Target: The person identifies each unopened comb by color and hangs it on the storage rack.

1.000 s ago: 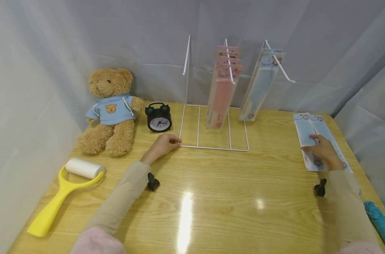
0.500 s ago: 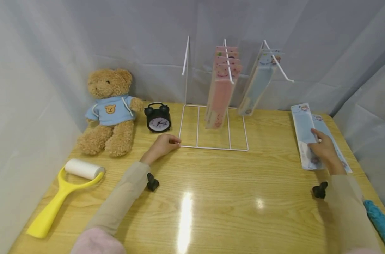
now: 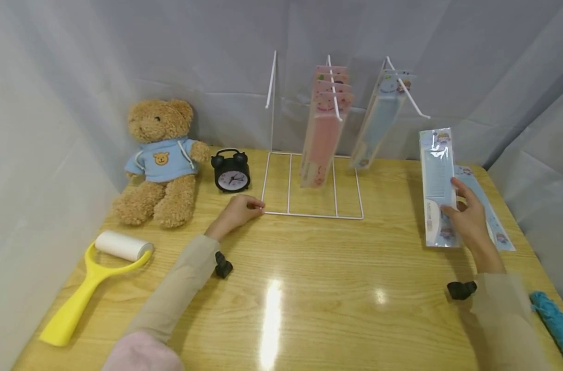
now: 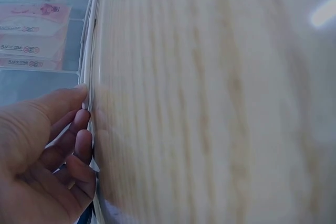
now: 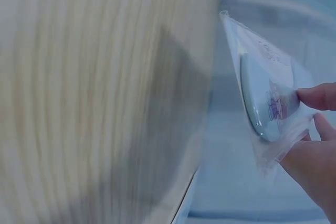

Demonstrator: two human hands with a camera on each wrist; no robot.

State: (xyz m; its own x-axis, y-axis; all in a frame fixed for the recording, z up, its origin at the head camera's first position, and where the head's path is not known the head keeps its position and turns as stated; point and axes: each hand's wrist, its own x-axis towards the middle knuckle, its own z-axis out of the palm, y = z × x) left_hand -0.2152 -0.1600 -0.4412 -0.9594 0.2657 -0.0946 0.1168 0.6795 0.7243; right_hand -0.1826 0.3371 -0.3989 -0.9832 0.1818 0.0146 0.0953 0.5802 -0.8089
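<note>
My right hand (image 3: 472,219) grips a packaged blue comb (image 3: 438,175), thumb and fingers at its lower right part. The pack is raised upright off the table and casts a shadow; in the right wrist view the clear sleeve (image 5: 270,93) tilts between the fingers. Beside it another blue comb pack (image 3: 478,193) lies on the table, partly hidden by that hand. At the front left corner of the white wire rack (image 3: 309,214), my left hand (image 3: 237,211) pinches the wire. Pink comb packs (image 3: 325,139) hang from the middle hook, blue comb packs (image 3: 379,123) from the right hook.
The rack's left hook (image 3: 271,80) bears nothing. A teddy bear (image 3: 163,159) and a black alarm clock (image 3: 232,172) stand on the left. Nearer lies a yellow-handled lint roller (image 3: 84,288). Teal yarn (image 3: 555,327) lies at the right edge. Grey curtain (image 3: 216,62) encloses the table.
My right hand has lifted one blue comb pack off the table, tipping it upright and moving it slightly left. The left hand has stayed at the rack's corner.
</note>
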